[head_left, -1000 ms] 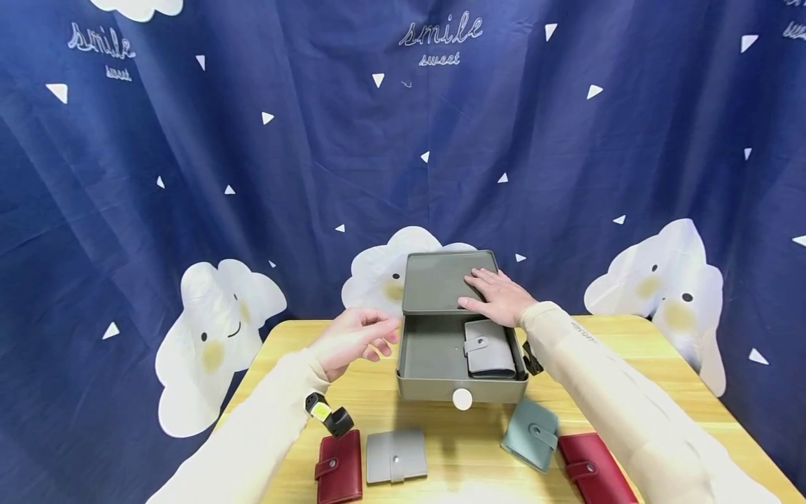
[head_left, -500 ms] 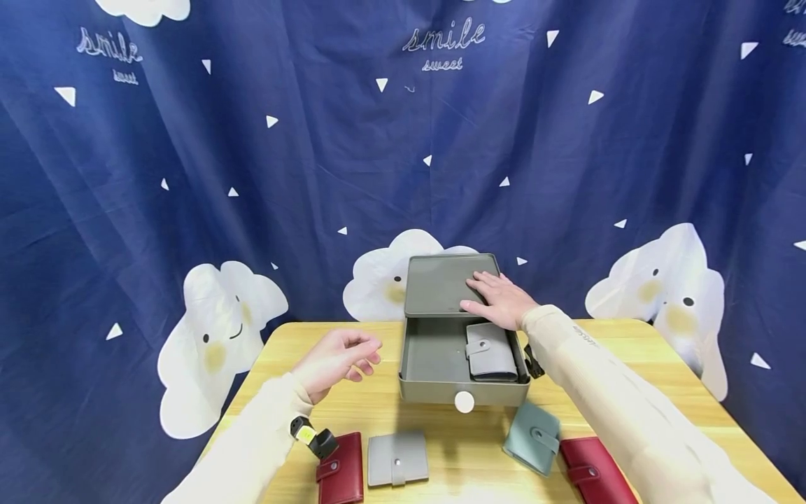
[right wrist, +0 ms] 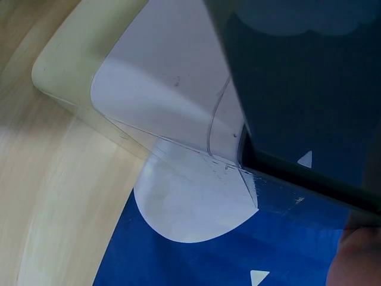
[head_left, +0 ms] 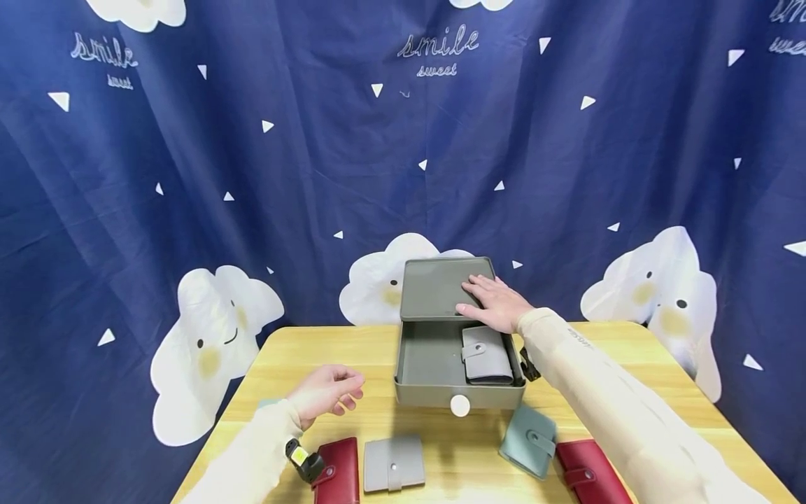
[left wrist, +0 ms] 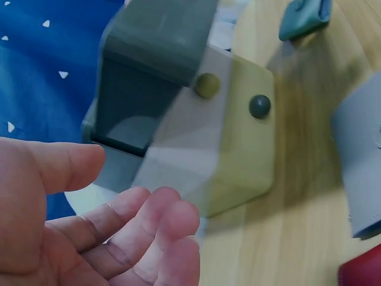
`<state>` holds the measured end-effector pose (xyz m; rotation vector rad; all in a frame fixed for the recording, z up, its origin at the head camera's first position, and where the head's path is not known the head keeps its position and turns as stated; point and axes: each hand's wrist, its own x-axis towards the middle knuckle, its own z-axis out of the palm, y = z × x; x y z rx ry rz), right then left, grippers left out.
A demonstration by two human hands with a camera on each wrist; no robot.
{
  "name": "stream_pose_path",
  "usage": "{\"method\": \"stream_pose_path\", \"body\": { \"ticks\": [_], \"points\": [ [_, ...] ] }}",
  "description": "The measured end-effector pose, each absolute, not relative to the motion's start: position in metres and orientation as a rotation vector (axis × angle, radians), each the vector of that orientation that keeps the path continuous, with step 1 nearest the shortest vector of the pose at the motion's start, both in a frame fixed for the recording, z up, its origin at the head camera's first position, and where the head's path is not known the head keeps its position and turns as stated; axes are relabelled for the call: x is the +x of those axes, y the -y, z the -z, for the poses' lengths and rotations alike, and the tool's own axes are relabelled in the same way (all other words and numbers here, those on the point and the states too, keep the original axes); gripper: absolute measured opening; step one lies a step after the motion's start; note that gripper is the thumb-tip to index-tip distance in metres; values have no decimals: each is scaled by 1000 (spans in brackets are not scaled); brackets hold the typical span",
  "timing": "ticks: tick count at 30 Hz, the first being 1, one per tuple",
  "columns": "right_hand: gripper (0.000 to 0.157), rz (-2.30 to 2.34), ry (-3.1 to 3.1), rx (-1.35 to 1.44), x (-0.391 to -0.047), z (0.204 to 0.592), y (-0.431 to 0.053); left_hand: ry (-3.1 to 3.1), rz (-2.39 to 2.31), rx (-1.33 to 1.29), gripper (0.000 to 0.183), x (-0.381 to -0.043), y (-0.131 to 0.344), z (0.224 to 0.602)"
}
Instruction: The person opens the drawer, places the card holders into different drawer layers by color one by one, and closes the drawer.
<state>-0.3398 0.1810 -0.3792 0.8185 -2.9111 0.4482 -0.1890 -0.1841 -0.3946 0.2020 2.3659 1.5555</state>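
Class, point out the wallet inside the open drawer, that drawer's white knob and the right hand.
Grey snap wallet (head_left: 490, 360), head view: middle of its cover.
Round white knob (head_left: 460, 405), head view: its front face.
Right hand (head_left: 499, 304), head view: its back.

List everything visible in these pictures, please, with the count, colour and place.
Box: 1, grey-green, lilac and yellow, on table
Drawer: 1, grey-green, open, at box's top
White knob: 1, white, on drawer
Lower knobs: 2, olive and dark, below
Grey wallets: 2, grey, in drawer, on table
Red wallets: 2, red, table's front left, front right
Teal wallet: 1, teal, table, right of centre
Table: 1, pale wood, below
Curtain: 1, blue with white print, behind
Wrist cameras: 2, black, on left and right wrists
Sleeves: 2, cream, left, right
Left hand: 1, bare, over table
Right hand: 1, bare, on box top
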Motion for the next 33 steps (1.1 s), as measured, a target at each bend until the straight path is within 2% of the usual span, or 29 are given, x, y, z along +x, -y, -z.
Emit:
{"method": "stream_pose_path", "body": {
  "ticks": [7,24,33],
  "points": [
    [82,-431,2915,821,-338,379,-178,-2386,-1515,155,33,-187,186,409],
    [81,-396,2919,821,-338,376,-177,-2445,-1438,162,32,-182,172,417],
    [82,-412,2928,808,-336,377,-179,-2539,-1339,232,22,-185,156,426]
  ]
}}
